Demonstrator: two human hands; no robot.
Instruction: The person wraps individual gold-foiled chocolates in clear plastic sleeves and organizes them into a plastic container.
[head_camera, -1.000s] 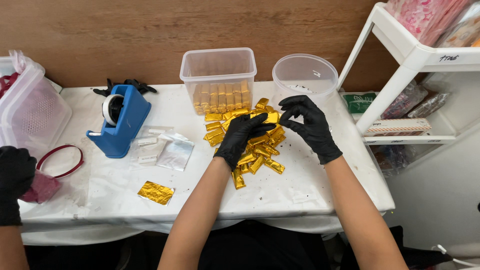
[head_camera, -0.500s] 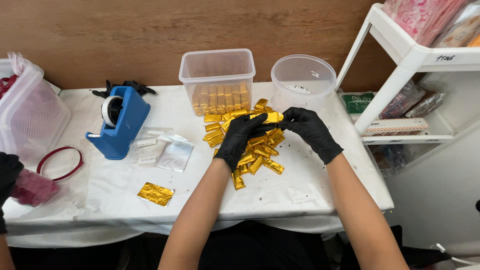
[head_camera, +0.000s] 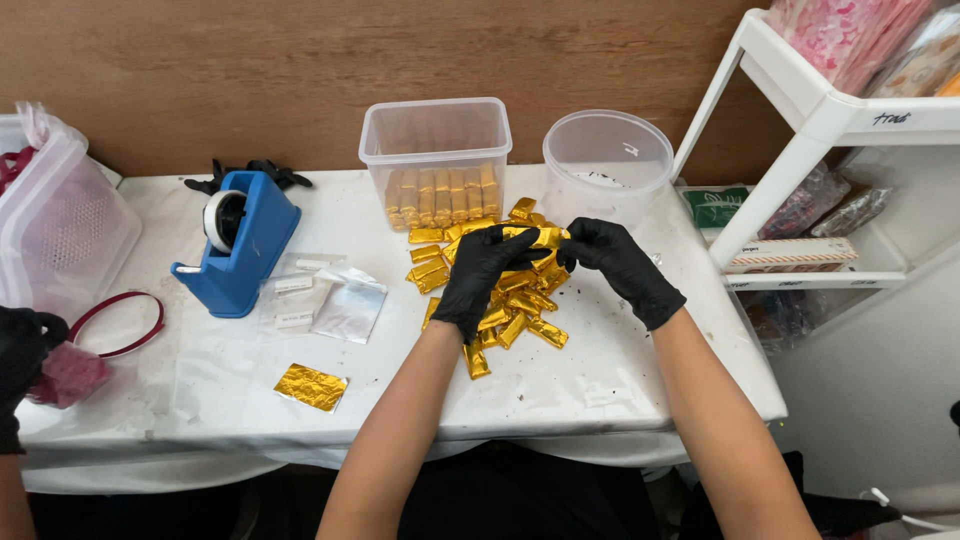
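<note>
Both my hands wear black gloves. My left hand (head_camera: 487, 275) and my right hand (head_camera: 615, 265) together pinch one gold-foil-wrapped bar (head_camera: 540, 236) by its two ends, just above a heap of like gold bars (head_camera: 520, 305) on the white table (head_camera: 400, 380). Behind the heap stands a clear rectangular tub (head_camera: 437, 160) with a row of wrapped bars inside. A loose gold foil sheet (head_camera: 311, 386) lies flat near the table's front edge.
A round clear tub (head_camera: 607, 160) stands right of the rectangular one. A blue tape dispenser (head_camera: 238, 245) and small clear bags (head_camera: 335, 300) lie to the left. A co-worker's black-gloved hand (head_camera: 20, 365) holds something pink at far left. A white shelf unit (head_camera: 830, 130) stands at right.
My hands came together on one gold bar and lifted it slightly over the heap. The co-worker's gloved hand at far left moved down with a pink item.
</note>
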